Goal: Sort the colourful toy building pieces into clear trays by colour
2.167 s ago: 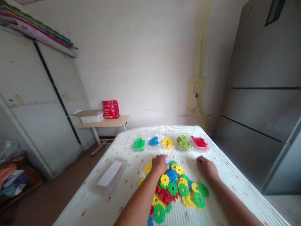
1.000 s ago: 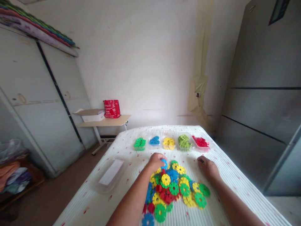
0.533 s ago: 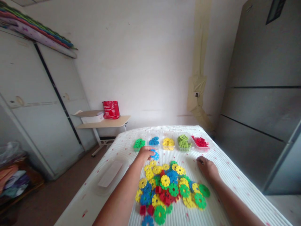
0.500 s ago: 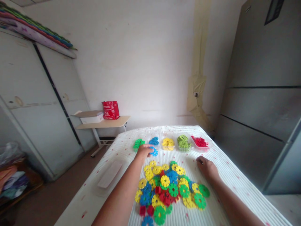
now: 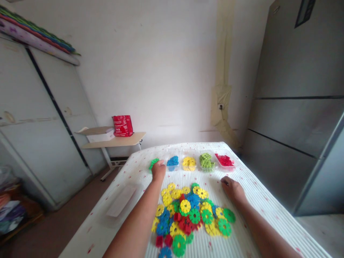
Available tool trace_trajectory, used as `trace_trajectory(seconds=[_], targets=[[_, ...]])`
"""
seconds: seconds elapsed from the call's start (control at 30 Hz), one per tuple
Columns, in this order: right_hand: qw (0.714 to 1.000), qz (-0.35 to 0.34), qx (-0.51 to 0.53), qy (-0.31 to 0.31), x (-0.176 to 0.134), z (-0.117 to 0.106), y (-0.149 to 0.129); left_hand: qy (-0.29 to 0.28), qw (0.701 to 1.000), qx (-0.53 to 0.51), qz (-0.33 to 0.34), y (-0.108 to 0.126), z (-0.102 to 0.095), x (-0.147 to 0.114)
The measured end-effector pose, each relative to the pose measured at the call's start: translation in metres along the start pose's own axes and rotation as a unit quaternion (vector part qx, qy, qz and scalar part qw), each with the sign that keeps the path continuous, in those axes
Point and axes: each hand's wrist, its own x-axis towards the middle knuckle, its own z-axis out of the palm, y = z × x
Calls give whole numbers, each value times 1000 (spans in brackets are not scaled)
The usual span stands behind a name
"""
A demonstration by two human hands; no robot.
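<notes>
My left hand (image 5: 158,170) is curled beside the clear box of green flower discs (image 5: 154,163), partly covering it. Its fingertips are mostly hidden, and whatever they hold, if anything, does not show. Just to its right stands a clear box of blue flower discs (image 5: 172,162). My right hand (image 5: 233,188) rests closed on the table, to the right of the pile; a small dark spot shows at its fingers, too small to name. Between my forearms lies a mixed pile of yellow, blue and green flower discs (image 5: 195,215) with red square blocks (image 5: 159,241).
Along the far side stand boxes of yellow discs (image 5: 189,163), light green pieces (image 5: 206,162) and red pieces (image 5: 225,161). A clear plastic lid (image 5: 122,202) lies left of my left forearm. Beyond the table, a small desk (image 5: 126,140) holds a red bag (image 5: 122,126).
My left hand has moved left, from in front of the blue box to beside the green one. The blue disc it held is no longer visible there. My right hand stays on the table.
</notes>
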Motion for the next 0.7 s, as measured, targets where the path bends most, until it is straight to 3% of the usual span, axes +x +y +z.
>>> trace_trajectory(seconds=[0.23,0.5,0.57,0.7], targets=[[1000,-8,-17,-2,0,1,1,-39,998,-22,41,-14,-26,-57],[999,7,20,-27,-5,-9,-12,-28,989,80,119,-65,-68,-125],[997,-23,62,-44,-8,-10,-21,-28,988,91,122,-75,-70,-132],[976,-166,115,-85,-17,-6,-45,-25,985,91,142,-84,-67,-135]])
